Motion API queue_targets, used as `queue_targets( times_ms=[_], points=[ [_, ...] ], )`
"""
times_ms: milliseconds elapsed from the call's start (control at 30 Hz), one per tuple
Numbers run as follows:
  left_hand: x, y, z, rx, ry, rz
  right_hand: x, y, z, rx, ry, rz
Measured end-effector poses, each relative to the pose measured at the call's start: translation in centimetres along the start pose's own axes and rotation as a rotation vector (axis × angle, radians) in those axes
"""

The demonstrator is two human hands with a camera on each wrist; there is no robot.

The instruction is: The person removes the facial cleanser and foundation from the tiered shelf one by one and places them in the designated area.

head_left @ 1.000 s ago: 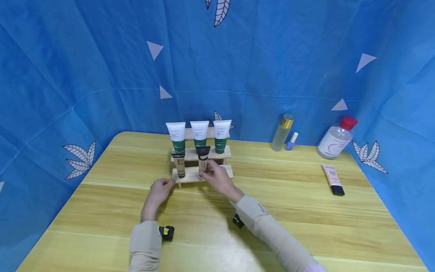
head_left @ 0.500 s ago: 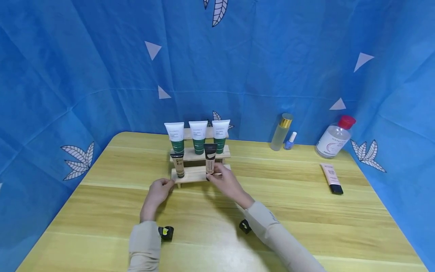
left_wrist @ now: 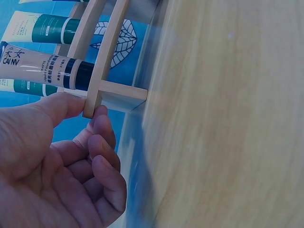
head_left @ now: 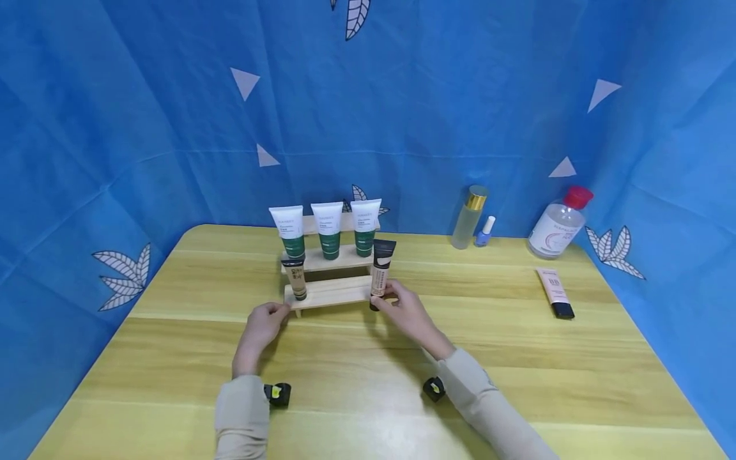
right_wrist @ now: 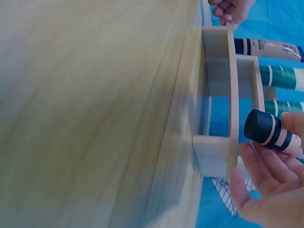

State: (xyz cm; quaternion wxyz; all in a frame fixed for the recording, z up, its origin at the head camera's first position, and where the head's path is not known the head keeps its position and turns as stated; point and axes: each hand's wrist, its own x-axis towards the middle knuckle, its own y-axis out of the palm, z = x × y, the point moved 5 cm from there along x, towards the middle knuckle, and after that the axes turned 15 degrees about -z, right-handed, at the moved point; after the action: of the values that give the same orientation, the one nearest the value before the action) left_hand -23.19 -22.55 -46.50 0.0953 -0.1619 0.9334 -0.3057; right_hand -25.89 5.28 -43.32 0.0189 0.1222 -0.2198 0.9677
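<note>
In the head view, a wooden tiered rack (head_left: 328,295) stands on the table. My left hand (head_left: 262,327) pinches the left end of its lowest step between thumb and finger, clearly so in the left wrist view. My right hand (head_left: 407,314) holds a beige foundation tube (head_left: 379,281), black cap down, at the right end of that step. In the right wrist view, the tube's black cap (right_wrist: 259,126) is tilted and apart from the step's edge. Another foundation tube (left_wrist: 42,69) stands cap down on the step's left end. Several white-and-green tubes (head_left: 329,230) stand on the step behind.
Further right on the table are a gold-capped bottle (head_left: 468,220), a small blue nail polish bottle (head_left: 484,233) and a red-capped clear bottle (head_left: 554,227). A pink BB cream tube (head_left: 553,287) lies in front of them. A blue curtain (head_left: 431,115) hangs behind the table.
My right hand has moved right with the foundation tube, from about the middle of the lowest step to its right end. My left hand keeps its grip on the rack. The head view has shifted slightly.
</note>
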Motion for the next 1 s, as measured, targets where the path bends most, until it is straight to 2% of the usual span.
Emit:
queue_targets(
  times_ms=[167, 300, 700, 1000],
  points=[
    [0.1, 0.0, 0.1, -0.011, -0.013, 0.003, 0.1, -1.5, -0.7, -0.003, 0.019, -0.009],
    [0.0, 0.0, 0.0, -0.022, -0.011, 0.004, 0.2, -3.4, -1.6, -0.01, 0.062, -0.02],
    [-0.1, -0.2, -0.2, -0.015, -0.01, 0.008, 0.1, -9.8, -5.6, -0.131, 0.217, -0.114],
    [0.0, -0.1, -0.1, -0.023, -0.015, -0.003, 0.1, -13.0, -6.8, -0.21, 0.269, -0.179]
  ],
)
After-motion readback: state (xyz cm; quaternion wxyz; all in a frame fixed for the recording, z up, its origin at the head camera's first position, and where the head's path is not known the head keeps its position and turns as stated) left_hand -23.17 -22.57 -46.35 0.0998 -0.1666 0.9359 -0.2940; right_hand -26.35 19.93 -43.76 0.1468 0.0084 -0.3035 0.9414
